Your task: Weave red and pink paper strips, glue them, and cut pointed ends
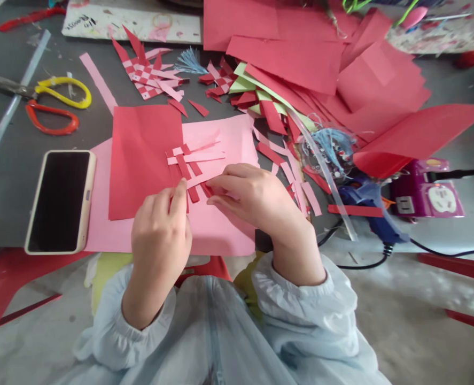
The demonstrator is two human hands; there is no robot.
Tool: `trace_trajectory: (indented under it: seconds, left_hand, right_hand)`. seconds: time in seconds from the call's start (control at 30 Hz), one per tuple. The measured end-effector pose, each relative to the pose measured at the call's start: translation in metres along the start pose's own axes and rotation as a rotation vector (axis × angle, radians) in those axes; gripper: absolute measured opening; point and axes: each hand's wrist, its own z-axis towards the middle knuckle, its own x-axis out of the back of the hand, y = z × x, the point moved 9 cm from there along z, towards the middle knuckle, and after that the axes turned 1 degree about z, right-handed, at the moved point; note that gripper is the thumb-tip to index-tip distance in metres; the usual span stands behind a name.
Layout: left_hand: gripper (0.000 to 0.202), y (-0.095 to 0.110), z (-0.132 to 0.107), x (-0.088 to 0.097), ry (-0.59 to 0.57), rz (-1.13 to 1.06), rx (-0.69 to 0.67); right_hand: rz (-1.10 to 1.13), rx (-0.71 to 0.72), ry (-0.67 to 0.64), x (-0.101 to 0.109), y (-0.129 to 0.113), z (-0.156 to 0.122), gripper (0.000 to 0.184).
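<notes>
Red and pink paper strips cross over and under each other in a small weave [184,158] in front of me. It lies on pink paper [224,230], partly over a red paper sheet [144,160]. My left hand [158,227] is closed, its index fingertip holding down the near end of a pink paper strip [197,181] at the weave. From the right, my right hand [256,198] pinches the end of a red paper strip [207,188] between thumb and fingers. What lies under the left palm is hidden.
Yellow-and-red-handled scissors [56,104] and a phone [60,203] lie left. Finished woven pieces [146,72] sit behind, beside a pile of red paper [288,61]. On the right are a blue glue gun [375,206], its cord and a purple power socket [431,192].
</notes>
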Motion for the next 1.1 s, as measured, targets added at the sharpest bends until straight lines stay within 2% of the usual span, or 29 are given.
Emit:
trace_trajectory:
  seconds: [0.43, 0.7, 0.83, 1.1]
  left_hand:
    - [0.046, 0.003, 0.001, 0.002, 0.025, 0.020, -0.008]
    - [0.048, 0.004, 0.001, 0.001, 0.020, 0.047, -0.004]
    - [0.049, 0.006, 0.001, 0.001, 0.009, 0.043, -0.014]
    - [0.035, 0.008, -0.001, -0.002, 0.011, 0.080, -0.022]
  right_hand:
    - [0.093, 0.030, 0.027, -0.001, 0.001, 0.003, 0.020]
    - [0.089, 0.065, 0.116, 0.005, -0.009, 0.003, 0.015]
    - [0.184, 0.053, 0.122, 0.007, -0.007, 0.003, 0.017]
    - [0.366, -0.031, 0.176, 0.014, 0.003, 0.004, 0.015]
